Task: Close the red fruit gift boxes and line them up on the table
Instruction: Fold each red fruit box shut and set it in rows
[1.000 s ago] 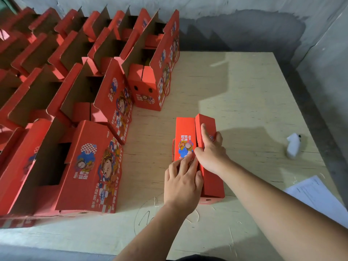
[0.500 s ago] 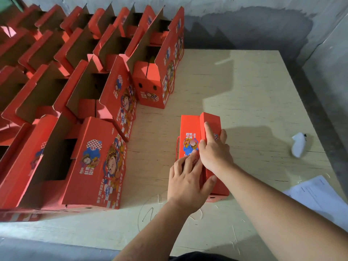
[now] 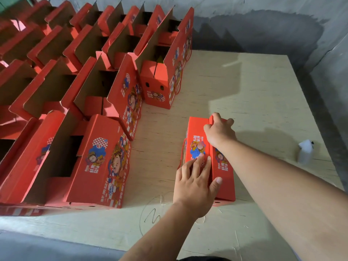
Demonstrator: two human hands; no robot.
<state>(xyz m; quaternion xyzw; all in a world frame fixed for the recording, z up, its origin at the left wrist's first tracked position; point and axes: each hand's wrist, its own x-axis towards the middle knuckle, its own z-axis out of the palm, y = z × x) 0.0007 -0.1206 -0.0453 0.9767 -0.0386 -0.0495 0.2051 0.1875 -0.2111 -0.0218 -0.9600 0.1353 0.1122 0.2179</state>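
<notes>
Both your hands are on the one box, closing its lid.

Your left hand (image 3: 195,182) lies flat, fingers straight, pressing the box (image 3: 209,157) top, thumb across the middle seam. Ahead of it, your right hand (image 3: 219,131) curls over the raised flap (image 3: 211,120) at the far end, gripping it. The box rests on the table (image 3: 254,95). Left of both hands stand rows of open boxes (image 3: 90,102). Right of your right arm lies a white object (image 3: 305,151).

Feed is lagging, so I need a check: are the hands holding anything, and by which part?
The right hand grips the far end of the red gift box by its raised centre ridge. The left hand presses flat on the near top flap, fingers straight.
</notes>
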